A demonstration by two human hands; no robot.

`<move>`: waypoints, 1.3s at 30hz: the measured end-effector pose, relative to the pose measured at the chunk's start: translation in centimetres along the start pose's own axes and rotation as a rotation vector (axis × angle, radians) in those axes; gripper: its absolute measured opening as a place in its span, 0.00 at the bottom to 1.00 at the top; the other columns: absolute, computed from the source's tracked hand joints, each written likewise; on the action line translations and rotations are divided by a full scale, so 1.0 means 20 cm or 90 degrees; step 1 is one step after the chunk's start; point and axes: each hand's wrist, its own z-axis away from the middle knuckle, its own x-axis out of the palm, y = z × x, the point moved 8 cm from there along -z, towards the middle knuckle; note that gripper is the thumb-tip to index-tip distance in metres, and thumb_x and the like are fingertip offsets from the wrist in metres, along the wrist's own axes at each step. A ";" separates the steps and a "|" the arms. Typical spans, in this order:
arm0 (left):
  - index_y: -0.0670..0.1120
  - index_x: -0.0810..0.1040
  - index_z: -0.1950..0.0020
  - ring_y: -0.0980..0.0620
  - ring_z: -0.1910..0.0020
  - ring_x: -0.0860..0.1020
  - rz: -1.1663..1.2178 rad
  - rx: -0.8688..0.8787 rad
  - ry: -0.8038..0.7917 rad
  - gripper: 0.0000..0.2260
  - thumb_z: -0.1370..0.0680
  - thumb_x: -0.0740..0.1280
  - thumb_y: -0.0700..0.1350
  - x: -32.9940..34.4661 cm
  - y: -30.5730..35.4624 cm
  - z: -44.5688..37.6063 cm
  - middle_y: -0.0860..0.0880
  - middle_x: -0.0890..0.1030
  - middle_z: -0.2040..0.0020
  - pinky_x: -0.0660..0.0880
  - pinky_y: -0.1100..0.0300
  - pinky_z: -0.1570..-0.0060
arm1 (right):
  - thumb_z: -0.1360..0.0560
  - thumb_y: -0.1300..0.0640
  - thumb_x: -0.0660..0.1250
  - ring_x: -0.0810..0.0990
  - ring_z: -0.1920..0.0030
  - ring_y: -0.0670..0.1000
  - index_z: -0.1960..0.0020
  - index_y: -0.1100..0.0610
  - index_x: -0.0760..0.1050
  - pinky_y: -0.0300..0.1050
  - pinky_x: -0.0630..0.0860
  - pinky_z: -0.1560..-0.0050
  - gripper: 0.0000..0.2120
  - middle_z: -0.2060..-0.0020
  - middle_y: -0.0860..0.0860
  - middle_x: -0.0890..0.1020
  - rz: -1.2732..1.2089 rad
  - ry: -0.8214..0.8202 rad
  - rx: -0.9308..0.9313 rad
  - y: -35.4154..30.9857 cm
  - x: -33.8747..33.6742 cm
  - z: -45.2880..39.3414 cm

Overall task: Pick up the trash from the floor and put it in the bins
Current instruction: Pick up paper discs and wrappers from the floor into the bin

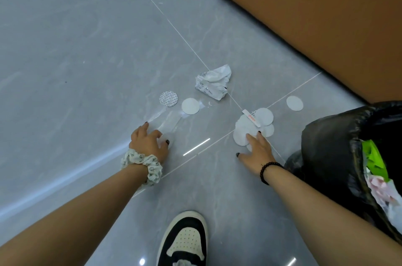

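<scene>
Trash lies scattered on the grey tiled floor. My left hand [150,142] curls its fingers round a white round disc [165,141] on the floor. My right hand [257,151] lies with straight fingers on a pile of several white round discs [253,127], which has a small white strip with red print [252,118] on top. A crumpled white wrapper [214,84] lies further out. Beside it are a silver patterned disc [168,98], a white disc [190,106] and, to the right, another white disc [294,103]. A bin with a black bag [326,139] stands at the right.
An orange-brown cabinet [315,15] on short black feet stands at the back right. My black and white shoe [185,241] is at the bottom centre. The bin holds green and white trash [376,163]. A clear plastic film [171,121] lies flat near my left hand.
</scene>
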 end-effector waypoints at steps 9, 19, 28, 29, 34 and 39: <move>0.49 0.80 0.45 0.38 0.40 0.71 -0.010 -0.108 -0.015 0.14 0.28 0.69 0.53 -0.08 -0.10 -0.12 0.42 0.75 0.39 0.67 0.52 0.41 | 0.21 0.50 0.61 0.43 0.24 0.51 0.24 0.49 0.53 0.46 0.48 0.24 0.29 0.23 0.48 0.43 0.053 -0.018 -0.144 -0.09 0.22 0.29; 0.48 0.74 0.59 0.47 0.58 0.78 0.488 -0.133 -0.037 0.09 0.30 0.74 0.43 0.03 0.00 0.20 0.48 0.79 0.55 0.73 0.58 0.57 | 0.25 0.58 0.67 0.63 0.30 0.47 0.33 0.54 0.69 0.40 0.62 0.29 0.21 0.31 0.48 0.65 -0.112 0.125 -0.199 -0.16 0.24 0.45; 0.44 0.78 0.50 0.41 0.52 0.81 0.732 -0.251 -0.182 0.11 0.29 0.72 0.33 0.26 -0.02 0.37 0.41 0.82 0.54 0.78 0.47 0.51 | 0.31 0.50 0.73 0.65 0.34 0.51 0.30 0.52 0.61 0.48 0.68 0.35 0.34 0.35 0.50 0.67 -0.115 0.105 -0.028 -0.22 0.20 0.22; 0.44 0.78 0.52 0.40 0.52 0.81 0.722 -0.252 -0.176 0.10 0.29 0.72 0.34 0.26 -0.03 0.37 0.41 0.82 0.55 0.78 0.47 0.51 | 0.31 0.50 0.73 0.65 0.35 0.52 0.30 0.52 0.61 0.48 0.69 0.36 0.34 0.36 0.51 0.67 -0.095 0.107 -0.021 -0.22 0.20 0.22; 0.43 0.76 0.56 0.43 0.57 0.80 0.716 -0.266 -0.154 0.08 0.29 0.71 0.32 0.24 -0.07 0.37 0.42 0.81 0.57 0.78 0.47 0.52 | 0.35 0.52 0.78 0.65 0.37 0.53 0.34 0.50 0.65 0.45 0.71 0.39 0.34 0.40 0.51 0.65 -0.126 0.081 0.052 -0.15 0.22 0.22; 0.43 0.76 0.54 0.42 0.56 0.80 0.733 -0.266 -0.175 0.08 0.28 0.70 0.32 0.26 -0.05 0.40 0.42 0.81 0.57 0.78 0.46 0.51 | 0.34 0.58 0.76 0.71 0.44 0.51 0.47 0.52 0.74 0.42 0.74 0.47 0.18 0.48 0.48 0.66 -0.179 0.070 0.050 -0.11 0.21 0.27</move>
